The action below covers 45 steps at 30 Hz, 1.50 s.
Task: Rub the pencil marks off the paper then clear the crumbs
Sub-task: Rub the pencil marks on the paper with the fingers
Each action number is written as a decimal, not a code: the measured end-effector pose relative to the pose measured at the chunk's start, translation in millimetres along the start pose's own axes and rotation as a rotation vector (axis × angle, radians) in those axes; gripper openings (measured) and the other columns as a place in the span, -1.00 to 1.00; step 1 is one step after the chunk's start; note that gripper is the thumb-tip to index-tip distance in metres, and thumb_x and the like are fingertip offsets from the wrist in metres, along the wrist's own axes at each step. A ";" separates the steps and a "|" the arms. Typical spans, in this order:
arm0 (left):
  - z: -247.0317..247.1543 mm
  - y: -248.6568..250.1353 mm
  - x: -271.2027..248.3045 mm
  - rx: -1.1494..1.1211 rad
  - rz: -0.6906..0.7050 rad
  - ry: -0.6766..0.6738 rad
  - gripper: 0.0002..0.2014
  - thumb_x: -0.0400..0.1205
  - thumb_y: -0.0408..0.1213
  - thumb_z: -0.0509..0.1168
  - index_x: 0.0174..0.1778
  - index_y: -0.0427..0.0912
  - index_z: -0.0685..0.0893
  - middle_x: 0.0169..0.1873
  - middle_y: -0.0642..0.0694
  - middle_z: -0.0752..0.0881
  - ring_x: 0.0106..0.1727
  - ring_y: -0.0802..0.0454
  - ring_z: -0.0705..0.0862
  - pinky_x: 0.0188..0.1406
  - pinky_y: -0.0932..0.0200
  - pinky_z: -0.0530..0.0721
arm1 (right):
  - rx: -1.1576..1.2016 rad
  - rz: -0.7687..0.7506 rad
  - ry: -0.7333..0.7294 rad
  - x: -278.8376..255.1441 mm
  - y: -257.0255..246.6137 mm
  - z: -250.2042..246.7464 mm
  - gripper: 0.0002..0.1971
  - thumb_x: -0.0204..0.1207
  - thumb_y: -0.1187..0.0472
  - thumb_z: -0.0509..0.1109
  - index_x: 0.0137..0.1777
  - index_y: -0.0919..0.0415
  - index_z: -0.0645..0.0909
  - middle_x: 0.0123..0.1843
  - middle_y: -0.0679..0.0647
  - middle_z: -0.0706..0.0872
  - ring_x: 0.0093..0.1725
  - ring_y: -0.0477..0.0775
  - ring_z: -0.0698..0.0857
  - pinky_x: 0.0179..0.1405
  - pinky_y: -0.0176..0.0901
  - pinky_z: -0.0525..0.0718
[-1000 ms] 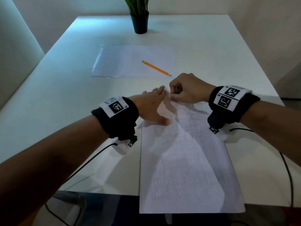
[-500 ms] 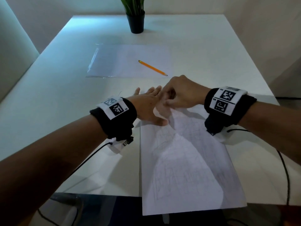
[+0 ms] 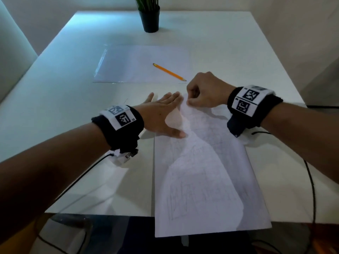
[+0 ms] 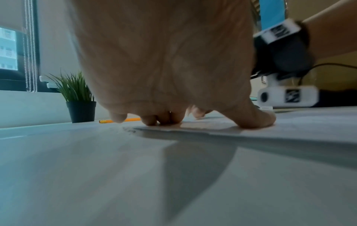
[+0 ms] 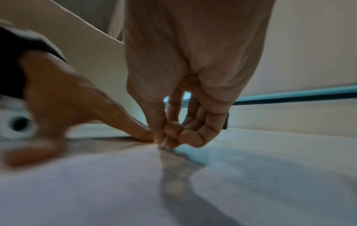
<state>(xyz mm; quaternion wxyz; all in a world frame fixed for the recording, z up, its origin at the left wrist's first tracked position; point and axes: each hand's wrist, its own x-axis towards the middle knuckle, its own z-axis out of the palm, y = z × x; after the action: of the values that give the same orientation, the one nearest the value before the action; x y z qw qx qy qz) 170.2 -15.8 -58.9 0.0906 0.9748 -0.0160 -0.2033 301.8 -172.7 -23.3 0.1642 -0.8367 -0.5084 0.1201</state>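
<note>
A white paper (image 3: 201,171) with faint pencil marks lies lengthwise on the white table (image 3: 55,107), its near end past the table's front edge. My left hand (image 3: 165,107) lies flat, its fingers (image 4: 164,120) and thumb pressing the paper's (image 4: 289,130) far left corner. My right hand (image 3: 192,99) is curled at the paper's far edge, right beside the left fingertips. Its thumb and fingers (image 5: 168,142) pinch a small eraser against the paper (image 5: 96,183); the fingers hide most of it. The left hand (image 5: 77,110) shows blurred in the right wrist view.
An orange pencil (image 3: 168,72) lies on a clear plastic sleeve (image 3: 128,65) just beyond the hands. A black pot with a green plant (image 3: 150,19) stands at the table's far edge. Cables run from both wrists over the table's front edge.
My right hand slid a little left against the left fingertips, then back right along the paper's far edge. The left hand stayed pressed on the corner.
</note>
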 end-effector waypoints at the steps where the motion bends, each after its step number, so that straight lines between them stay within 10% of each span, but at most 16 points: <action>1: 0.8 -1.1 0.4 -0.009 0.011 0.005 0.29 0.26 0.71 0.11 0.73 0.10 -0.32 0.73 0.14 -0.31 0.72 0.14 -0.31 0.65 -0.33 -0.35 | -0.011 -0.036 -0.036 -1.7 -6.6 3.7 -0.89 0.36 0.28 0.51 -0.38 0.22 0.72 -0.41 0.00 0.73 -0.40 -0.11 0.65 -0.32 -0.29 0.50; 11: -0.3 0.0 -3.1 -0.030 0.026 -0.023 0.27 0.33 0.65 0.14 0.73 0.03 -0.35 0.72 0.10 -0.35 0.71 0.13 -0.35 0.67 -0.34 -0.29 | 0.022 -0.042 -0.123 -5.7 -12.0 9.8 -0.87 0.41 0.25 0.50 -0.33 0.18 0.67 -0.38 -0.10 0.70 -0.35 -0.17 0.66 -0.33 -0.34 0.56; 15: -8.7 -7.0 -11.3 0.088 0.055 0.013 0.15 0.48 0.55 0.09 0.75 -0.08 -0.27 0.74 -0.01 -0.31 0.74 0.05 -0.27 0.71 -0.20 -0.26 | 0.058 0.060 -0.065 -10.3 7.8 6.9 -0.89 0.48 0.20 0.50 -0.20 0.22 0.68 -0.26 0.00 0.73 -0.22 0.00 0.70 -0.19 -0.05 0.68; 20: 5.8 2.1 -34.6 0.174 0.336 0.016 -0.12 0.66 0.37 -0.07 0.76 -0.05 -0.23 0.74 -0.04 -0.27 0.75 0.00 -0.25 0.70 -0.06 -0.22 | 0.259 0.091 -0.108 -11.2 18.9 8.6 -0.88 0.52 0.19 0.51 -0.17 0.23 0.70 -0.23 0.08 0.77 -0.26 -0.03 0.68 -0.16 0.03 0.70; 26: 3.8 -21.2 -41.7 0.237 -0.004 0.004 0.02 0.52 0.50 -0.34 0.73 -0.17 -0.34 0.71 -0.14 -0.36 0.73 -0.08 -0.33 0.72 -0.07 -0.24 | 0.352 0.088 -0.156 -16.5 24.0 8.0 -0.91 0.57 0.24 0.50 -0.11 0.25 0.69 -0.28 0.00 0.73 -0.43 -0.29 0.58 -0.38 -0.44 0.53; 32: 10.2 29.8 -37.1 0.127 0.226 -0.042 -0.08 0.61 0.42 -0.20 0.73 -0.08 -0.36 0.71 -0.05 -0.37 0.72 0.02 -0.34 0.71 -0.06 -0.29 | 0.416 0.079 -0.220 -21.6 21.2 1.7 -0.94 0.57 0.31 0.48 -0.12 0.29 0.68 -0.36 0.01 0.66 -0.45 -0.19 0.51 -0.45 -0.41 0.49; 37: 0.3 -6.5 -32.6 0.220 -0.193 -0.001 0.08 0.52 0.50 -0.25 0.72 -0.29 -0.30 0.72 -0.25 -0.32 0.74 -0.15 -0.30 0.72 -0.12 -0.26 | 0.392 0.076 -0.242 -24.3 20.0 -1.1 -0.92 0.56 0.37 0.46 -0.16 0.24 0.66 -0.42 -0.10 0.66 -0.48 -0.22 0.52 -0.48 -0.42 0.48; 42: 6.1 24.3 -30.2 0.186 0.189 0.052 -0.06 0.61 0.43 -0.24 0.74 -0.16 -0.31 0.73 -0.12 -0.31 0.73 -0.03 -0.31 0.71 -0.12 -0.30 | 0.432 0.059 -0.269 -24.6 21.3 -2.1 -0.91 0.53 0.38 0.46 -0.18 0.22 0.67 -0.37 0.04 0.66 -0.39 -0.06 0.55 -0.38 -0.22 0.50; 45: 9.1 22.7 -22.9 0.117 0.101 -0.013 -0.06 0.58 0.45 -0.24 0.74 -0.07 -0.33 0.72 -0.04 -0.33 0.74 0.02 -0.30 0.71 -0.10 -0.30 | 0.420 0.048 -0.274 -26.3 21.0 -3.4 -0.92 0.52 0.40 0.45 -0.18 0.24 0.66 -0.39 0.00 0.67 -0.41 -0.09 0.55 -0.40 -0.27 0.51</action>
<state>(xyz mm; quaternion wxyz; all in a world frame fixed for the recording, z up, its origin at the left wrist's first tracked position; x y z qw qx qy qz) 145.7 -38.1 -54.0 0.0434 0.9750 -0.0776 -0.2035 308.1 -205.7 -27.6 0.2610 -0.7720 -0.4700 0.3391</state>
